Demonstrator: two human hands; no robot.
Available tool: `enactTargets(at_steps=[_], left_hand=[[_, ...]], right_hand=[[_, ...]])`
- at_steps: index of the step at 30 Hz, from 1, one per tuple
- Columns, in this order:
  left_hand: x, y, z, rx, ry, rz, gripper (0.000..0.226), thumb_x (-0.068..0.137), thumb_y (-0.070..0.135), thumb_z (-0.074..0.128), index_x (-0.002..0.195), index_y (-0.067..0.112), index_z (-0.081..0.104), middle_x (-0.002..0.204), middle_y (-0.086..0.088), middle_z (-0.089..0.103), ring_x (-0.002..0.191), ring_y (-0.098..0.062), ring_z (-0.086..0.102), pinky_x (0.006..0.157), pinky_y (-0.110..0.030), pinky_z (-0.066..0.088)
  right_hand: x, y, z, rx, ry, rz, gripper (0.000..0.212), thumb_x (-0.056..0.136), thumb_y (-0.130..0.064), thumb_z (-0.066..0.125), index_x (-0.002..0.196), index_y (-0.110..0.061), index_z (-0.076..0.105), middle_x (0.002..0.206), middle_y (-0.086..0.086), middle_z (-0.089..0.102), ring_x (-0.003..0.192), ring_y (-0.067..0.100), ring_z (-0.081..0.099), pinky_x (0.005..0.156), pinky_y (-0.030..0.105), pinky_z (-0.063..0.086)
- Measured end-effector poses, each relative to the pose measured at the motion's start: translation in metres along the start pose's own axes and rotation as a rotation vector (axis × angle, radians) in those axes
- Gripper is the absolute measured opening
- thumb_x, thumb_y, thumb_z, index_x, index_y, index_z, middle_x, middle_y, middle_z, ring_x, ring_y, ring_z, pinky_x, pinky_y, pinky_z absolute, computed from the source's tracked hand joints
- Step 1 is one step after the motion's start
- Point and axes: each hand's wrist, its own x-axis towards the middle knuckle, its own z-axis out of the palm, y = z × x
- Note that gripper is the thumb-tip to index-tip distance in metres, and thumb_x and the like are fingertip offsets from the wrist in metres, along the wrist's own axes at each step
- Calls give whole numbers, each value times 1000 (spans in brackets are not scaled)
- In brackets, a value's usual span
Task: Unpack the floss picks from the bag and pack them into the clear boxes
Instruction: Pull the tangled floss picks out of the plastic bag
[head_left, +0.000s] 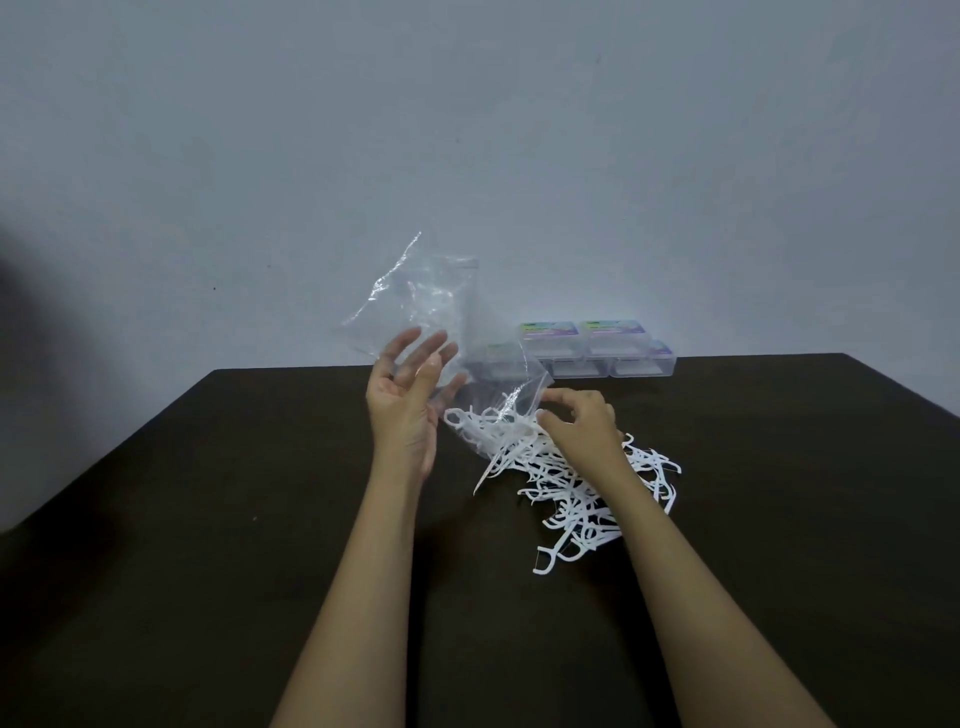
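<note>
A clear plastic bag hangs crumpled above the dark table, its mouth down by the pile. My left hand is beside it, palm up and fingers spread, touching the bag's lower side. My right hand pinches the bag's lower edge over a heap of white floss picks that spreads across the table toward me. A few picks still sit in the bag's mouth. Several clear boxes with coloured labels are stacked against the wall behind the pile.
The grey wall rises straight behind the table's far edge. Dark table surface stretches to the left and right of my arms.
</note>
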Motion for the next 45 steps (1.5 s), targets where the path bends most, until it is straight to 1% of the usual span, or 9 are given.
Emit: enactTargets(at_steps=[2,6,11,17,21,27,33,39,45], left_hand=[[-1,0,2,53,-29,19,27,87,-5,54,103,17,55,99,-1,70,96,-18,67,84,-41,53],[-2,1,3,99,-65,22,25,86,-5,54,100,15,57,96,0,72,95,-18,67,84,-39,53],[9,9,11,104,-91,10,24,88,-8,50,98,13,57,90,0,73,88,-16,69,82,-37,54],[35,22,27,231,-229,-3,23,86,-5,53,99,13,58,89,-1,74,85,-19,70,80,-34,56],[46,24,36,233,-256,-52,16,86,3,55,97,15,58,84,-4,74,81,-19,71,78,-34,56],[61,26,49,219,-227,-109,9,89,9,54,95,13,59,80,-5,73,76,-20,71,75,-35,56],[71,30,61,152,-147,-180,10,92,10,53,83,14,52,78,-5,72,75,-20,70,73,-39,57],[76,43,63,160,-86,-167,15,89,0,53,92,14,50,68,-8,70,70,-24,69,70,-41,58],[74,59,41,309,-56,-190,10,91,2,52,83,5,57,73,-9,67,67,-19,68,57,-28,57]], right_hand=[[0,-1,1,172,31,14,42,73,-52,50,103,-28,67,112,1,61,109,20,55,98,45,42],[-8,-7,-4,435,68,-14,9,89,-20,59,85,-16,65,83,-4,64,84,12,59,77,23,47],[-7,-7,0,673,78,87,5,86,-15,63,83,-13,66,81,1,66,80,12,60,70,18,48],[-1,-5,-3,927,81,237,4,82,-12,66,80,-10,63,75,2,61,73,12,54,74,24,46],[2,-3,-4,1118,47,255,4,81,-6,65,78,-8,62,83,8,62,83,18,55,80,26,47],[3,0,-6,1104,95,256,13,75,-10,70,68,-11,60,83,13,59,84,23,50,85,32,45],[3,-1,-14,1226,166,218,19,79,3,63,66,-8,54,86,11,68,93,21,63,94,31,45],[6,-2,-18,1238,246,183,18,82,4,60,71,-7,52,75,11,67,77,19,65,75,22,53],[2,-4,-25,1144,343,152,13,84,3,59,79,-8,56,75,7,63,71,15,60,68,20,54]])
